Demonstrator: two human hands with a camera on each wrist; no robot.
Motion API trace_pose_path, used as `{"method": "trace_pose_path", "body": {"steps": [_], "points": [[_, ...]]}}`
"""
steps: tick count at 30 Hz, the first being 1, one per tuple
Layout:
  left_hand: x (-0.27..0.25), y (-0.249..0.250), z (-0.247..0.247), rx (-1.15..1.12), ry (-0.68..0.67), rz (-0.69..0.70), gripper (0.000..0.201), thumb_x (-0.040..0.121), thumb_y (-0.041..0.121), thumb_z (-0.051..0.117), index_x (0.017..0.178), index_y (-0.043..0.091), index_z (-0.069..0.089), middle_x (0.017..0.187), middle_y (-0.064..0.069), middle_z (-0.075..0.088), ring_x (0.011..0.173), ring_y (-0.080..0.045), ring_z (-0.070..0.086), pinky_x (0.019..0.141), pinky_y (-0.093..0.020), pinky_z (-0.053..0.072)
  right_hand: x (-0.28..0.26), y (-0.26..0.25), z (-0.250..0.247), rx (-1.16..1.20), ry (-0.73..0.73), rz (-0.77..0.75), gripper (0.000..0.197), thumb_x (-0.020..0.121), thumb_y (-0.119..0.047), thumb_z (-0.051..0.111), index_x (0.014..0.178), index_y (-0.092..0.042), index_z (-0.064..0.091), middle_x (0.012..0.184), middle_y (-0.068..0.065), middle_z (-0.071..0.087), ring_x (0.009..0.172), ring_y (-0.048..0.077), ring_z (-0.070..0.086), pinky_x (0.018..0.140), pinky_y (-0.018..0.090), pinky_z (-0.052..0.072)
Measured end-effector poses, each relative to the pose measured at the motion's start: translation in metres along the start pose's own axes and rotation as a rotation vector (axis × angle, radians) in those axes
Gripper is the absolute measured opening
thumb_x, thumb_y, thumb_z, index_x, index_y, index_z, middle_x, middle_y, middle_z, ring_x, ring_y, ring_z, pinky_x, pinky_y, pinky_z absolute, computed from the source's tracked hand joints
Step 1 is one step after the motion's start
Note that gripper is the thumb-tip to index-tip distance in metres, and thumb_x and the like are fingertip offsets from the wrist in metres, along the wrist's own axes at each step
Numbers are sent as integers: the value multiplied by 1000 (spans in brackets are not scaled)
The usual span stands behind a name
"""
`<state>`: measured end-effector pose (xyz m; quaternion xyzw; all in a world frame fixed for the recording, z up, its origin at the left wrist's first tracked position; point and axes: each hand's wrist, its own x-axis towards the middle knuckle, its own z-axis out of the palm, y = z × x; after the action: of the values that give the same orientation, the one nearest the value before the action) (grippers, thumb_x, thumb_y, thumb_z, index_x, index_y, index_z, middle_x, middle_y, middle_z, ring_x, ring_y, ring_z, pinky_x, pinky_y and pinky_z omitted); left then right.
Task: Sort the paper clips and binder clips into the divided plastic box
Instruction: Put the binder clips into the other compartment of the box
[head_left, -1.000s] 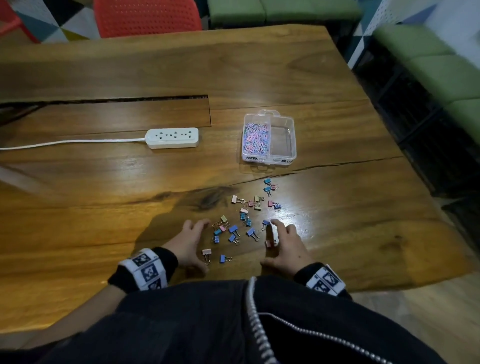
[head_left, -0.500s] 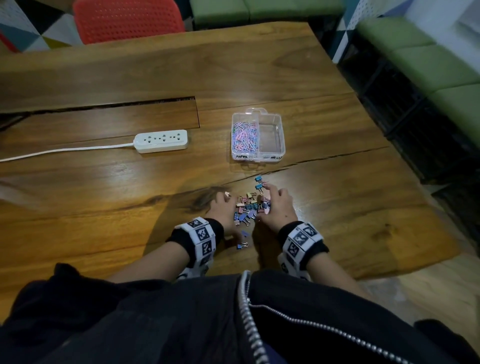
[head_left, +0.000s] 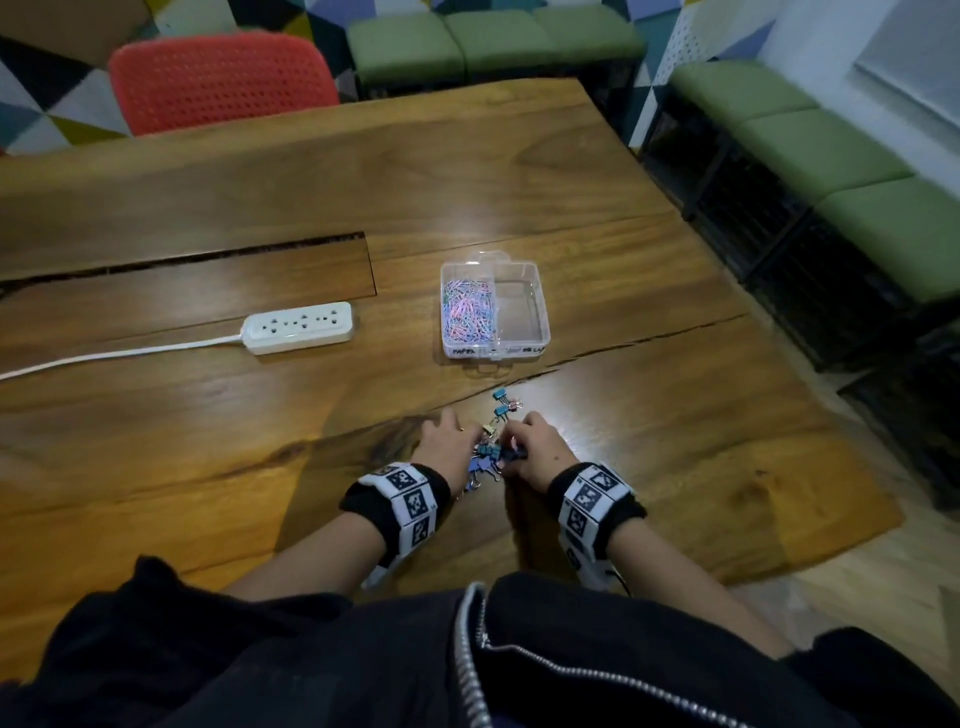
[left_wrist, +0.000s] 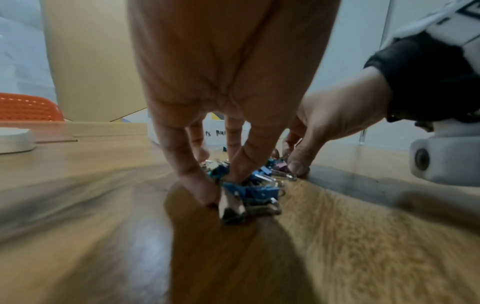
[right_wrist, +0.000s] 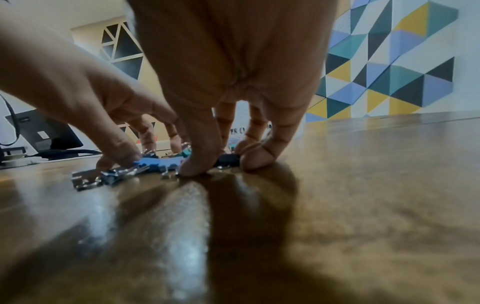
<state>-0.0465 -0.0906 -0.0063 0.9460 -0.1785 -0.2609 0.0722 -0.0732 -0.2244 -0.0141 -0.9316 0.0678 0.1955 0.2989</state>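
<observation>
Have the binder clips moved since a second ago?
Yes. The binder clips, then scattered, are now bunched between left hand and right hand, nearer the plastic box.

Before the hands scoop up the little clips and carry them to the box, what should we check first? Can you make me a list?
1. Clear divided plastic box open: ok, no lid on it.
2. Right compartment free for binder clips: ok, it looks bare; pastel paper clips fill the left one.
3. Small colourful binder clips bunched between left hand and right hand: ok.
4. None left out: not ok, a few stray clips lie beyond the fingers.
5. Firm hold on the pile: cannot tell.
6. Path to box clear: ok.
</observation>
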Motion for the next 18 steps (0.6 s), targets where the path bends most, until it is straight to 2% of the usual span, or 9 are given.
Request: {"method": "trace_pose_path", "body": {"steps": [2, 3, 5, 8, 10, 13, 18], "points": [[-1, -1, 2, 20, 31, 29, 45, 89, -1, 46, 130, 17, 44, 129, -13, 37, 116, -31, 40, 98, -39, 43, 1, 0, 0, 9, 8, -18, 22, 82, -13, 64, 104, -9, 60, 85, -15, 35, 103, 22, 47, 91, 28, 38], [-1, -1, 3, 36, 44, 48, 45, 89, -1, 46, 131, 15, 44, 130, -13, 38, 116, -30, 41, 98, -39, 44, 1, 0, -2, 12, 16, -23, 21, 83, -14, 63, 103, -9, 60, 81, -18, 31, 98, 20, 46, 87, 26, 37], [-1, -1, 3, 77, 53, 86, 47, 88, -2, 46, 132, 13, 44, 131, -13, 40, 117, -29, 42, 98, -38, 45, 3, -1, -6, -7, 26, -36, 19, 84, -13, 62, 103, -9, 60, 88, -11, 39, 89, 14, 43, 81, 21, 35], [0, -2, 1, 123, 47, 144, 47, 88, -4, 45, 133, 12, 44, 131, -13, 42, 116, -29, 45, 95, -37, 46, 4, 0, -14, -41, 26, -57, 17, 84, -10, 61, 100, -6, 61, 99, 4, 51, 85, 12, 45, 77, 18, 38], [0, -4, 0, 137, 52, 178, 44, 89, -1, 46, 132, 11, 44, 128, -13, 44, 113, -27, 49, 93, -36, 48, 5, 1, -15, -38, 27, -38, 15, 82, -9, 62, 97, -8, 61, 92, -1, 48, 83, 12, 45, 74, 16, 39], [2, -8, -2, 95, 53, 186, 36, 89, 4, 48, 125, 9, 49, 125, -11, 47, 110, -25, 51, 94, -33, 47, 6, 2, -17, -4, 4, 1, 11, 82, -5, 62, 89, -11, 58, 72, -12, 41, 77, 12, 46, 55, 8, 31], [1, -13, -5, 30, 68, 212, 31, 91, 10, 48, 121, 10, 54, 120, -9, 52, 109, -23, 52, 94, -30, 43, 10, 2, -30, 105, -26, 88, 17, 83, -3, 60, 77, -16, 51, 72, -10, 45, 68, 6, 48, 51, 11, 33]]}}
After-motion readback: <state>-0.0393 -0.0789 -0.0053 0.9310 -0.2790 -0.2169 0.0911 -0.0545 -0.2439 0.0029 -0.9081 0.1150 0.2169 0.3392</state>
